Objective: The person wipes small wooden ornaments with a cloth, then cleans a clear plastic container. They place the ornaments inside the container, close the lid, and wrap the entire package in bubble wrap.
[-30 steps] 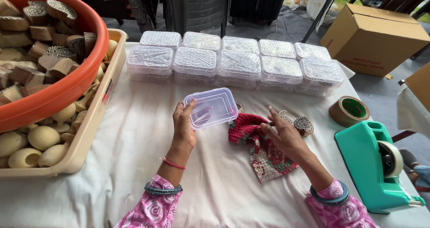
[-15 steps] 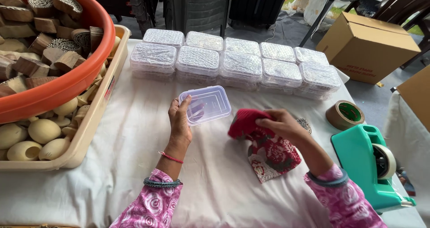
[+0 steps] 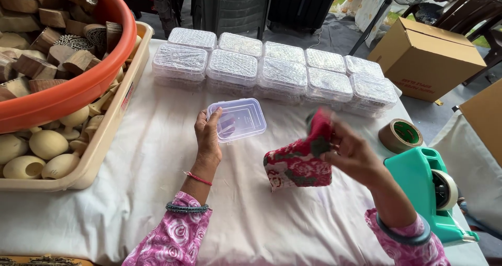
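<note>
Left hand (image 3: 208, 140) grips empty clear rectangular plastic container (image 3: 238, 119), frame centre, tilted. Right hand (image 3: 351, 152) pinches red floral cloth pouch (image 3: 299, 164), hanging right of container, lifted off white tablecloth (image 3: 157, 193).

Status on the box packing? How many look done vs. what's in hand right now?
Done: about ten lidded clear boxes stand filled in two rows at the back of the table. In hand: left hand holds an empty clear box; right hand lifts a red floral cloth, not yet inside. Left: plenty of wooden blocks in the orange tub.
</note>
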